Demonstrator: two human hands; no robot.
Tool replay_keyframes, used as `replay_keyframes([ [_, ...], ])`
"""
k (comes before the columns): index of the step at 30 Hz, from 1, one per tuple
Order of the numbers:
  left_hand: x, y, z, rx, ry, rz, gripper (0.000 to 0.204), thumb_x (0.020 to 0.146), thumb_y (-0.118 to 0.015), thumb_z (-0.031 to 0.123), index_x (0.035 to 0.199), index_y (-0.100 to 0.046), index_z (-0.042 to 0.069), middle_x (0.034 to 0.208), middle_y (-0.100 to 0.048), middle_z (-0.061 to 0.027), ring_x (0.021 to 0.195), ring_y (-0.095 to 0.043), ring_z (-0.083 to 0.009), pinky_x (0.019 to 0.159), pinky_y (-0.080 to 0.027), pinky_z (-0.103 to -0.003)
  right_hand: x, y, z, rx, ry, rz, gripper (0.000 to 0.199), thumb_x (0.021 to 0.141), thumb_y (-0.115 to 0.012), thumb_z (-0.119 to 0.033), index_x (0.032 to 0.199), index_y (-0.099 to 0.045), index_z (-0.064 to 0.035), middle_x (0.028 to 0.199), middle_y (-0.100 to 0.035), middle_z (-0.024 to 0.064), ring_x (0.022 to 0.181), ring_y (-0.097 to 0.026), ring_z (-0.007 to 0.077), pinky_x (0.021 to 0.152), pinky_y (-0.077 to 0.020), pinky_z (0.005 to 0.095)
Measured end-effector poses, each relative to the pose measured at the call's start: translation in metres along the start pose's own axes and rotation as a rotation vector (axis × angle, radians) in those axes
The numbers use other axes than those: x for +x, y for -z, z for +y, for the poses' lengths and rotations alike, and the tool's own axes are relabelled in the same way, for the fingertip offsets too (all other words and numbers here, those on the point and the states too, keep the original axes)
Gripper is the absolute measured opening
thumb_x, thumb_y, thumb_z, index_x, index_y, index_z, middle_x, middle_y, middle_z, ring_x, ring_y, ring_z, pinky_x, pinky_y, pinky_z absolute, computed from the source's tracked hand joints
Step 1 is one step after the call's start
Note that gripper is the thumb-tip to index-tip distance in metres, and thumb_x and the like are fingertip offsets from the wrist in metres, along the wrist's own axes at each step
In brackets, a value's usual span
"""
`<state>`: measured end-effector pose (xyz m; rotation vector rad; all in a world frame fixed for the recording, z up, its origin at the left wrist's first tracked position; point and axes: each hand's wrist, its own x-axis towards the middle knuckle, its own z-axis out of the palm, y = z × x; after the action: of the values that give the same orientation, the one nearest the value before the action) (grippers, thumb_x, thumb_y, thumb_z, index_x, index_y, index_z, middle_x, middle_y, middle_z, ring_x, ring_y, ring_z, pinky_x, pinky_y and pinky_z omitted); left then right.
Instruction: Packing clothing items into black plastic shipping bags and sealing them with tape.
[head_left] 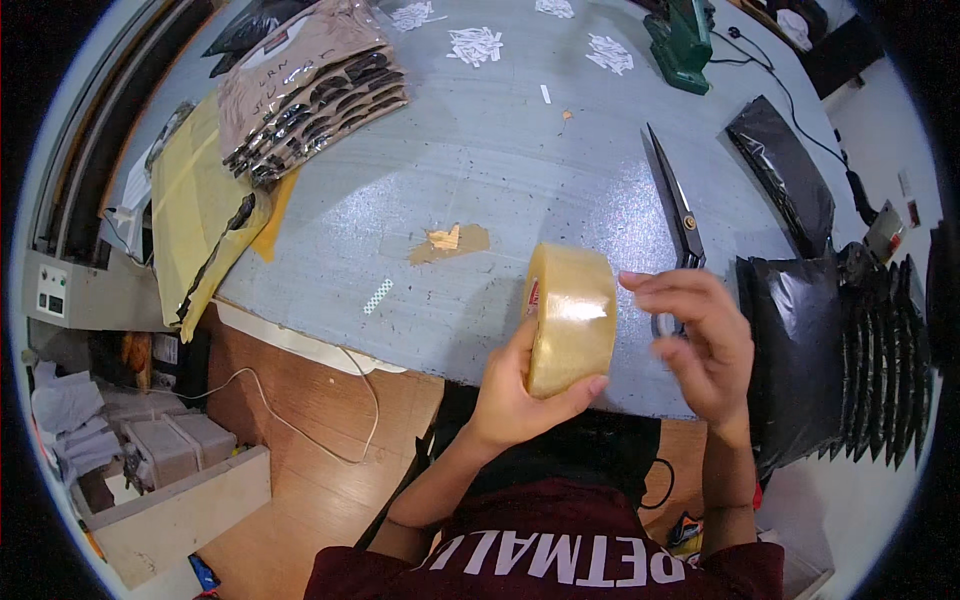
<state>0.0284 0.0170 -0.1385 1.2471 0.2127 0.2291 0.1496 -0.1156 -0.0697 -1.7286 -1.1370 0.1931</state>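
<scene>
A wide roll of clear yellowish packing tape stands upright above the near edge of the table, with my left hand closed around its lower part. Just to the right of the roll hovers my right hand, its fingers curved and apart with nothing between them; the fingertips come close to the tape's side. Black-handled scissors lie beyond my right hand, blades pointing away, their handles partly hidden behind the fingers.
Bagged beige garments are stacked at the far left by a yellow package. Several black plastic parcels line the right side. A green metal tool and piles of white paper slips occupy the far side of the grey-blue table.
</scene>
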Motion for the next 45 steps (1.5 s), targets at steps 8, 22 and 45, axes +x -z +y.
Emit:
replay_keyframes([
  [8, 0.003, -0.005, 0.002, -0.025, 0.005, -0.003, 0.046, 0.071, -0.067, 0.009, 0.11, -0.046, -0.001, 0.094, -0.06, -0.0083, 0.085, -0.057, -0.0117, 0.073, -0.046, -0.025, -0.001, -0.003, -0.001, -0.357, 0.275, -0.108, 0.019, 0.064, -0.068, -0.007, 0.081, -0.062, -0.0034, 0.095, -0.06, 0.0105, 0.097, -0.057, 0.028, 0.084, -0.0458, 0.0385],
  [22, -0.002, -0.008, -0.011, 0.265, -0.184, 0.031, 0.047, 0.063, -0.074, 0.021, 0.098, -0.05, 0.0, 0.08, -0.062, -0.0123, 0.072, -0.063, -0.0223, 0.063, -0.048, -0.029, -0.001, -0.022, 0.006, 0.06, -0.04, 0.273, 0.007, 0.082, -0.052, -0.005, 0.082, -0.051, 0.0018, 0.079, -0.057, 0.0107, 0.073, -0.058, 0.0187, 0.069, -0.0479, 0.0298],
  [45, -0.002, 0.017, -0.031, 0.907, -0.565, -0.469, 0.042, 0.062, -0.069, 0.011, 0.1, -0.055, 0.002, 0.108, -0.053, -0.0111, 0.114, -0.04, -0.0276, 0.094, -0.033, -0.041, 0.109, 0.11, 0.01, 0.732, -0.322, 0.137, 0.018, 0.084, -0.049, -0.016, 0.079, -0.054, 0.0016, 0.076, -0.057, 0.0084, 0.071, -0.06, 0.0186, 0.07, -0.0517, 0.031],
])
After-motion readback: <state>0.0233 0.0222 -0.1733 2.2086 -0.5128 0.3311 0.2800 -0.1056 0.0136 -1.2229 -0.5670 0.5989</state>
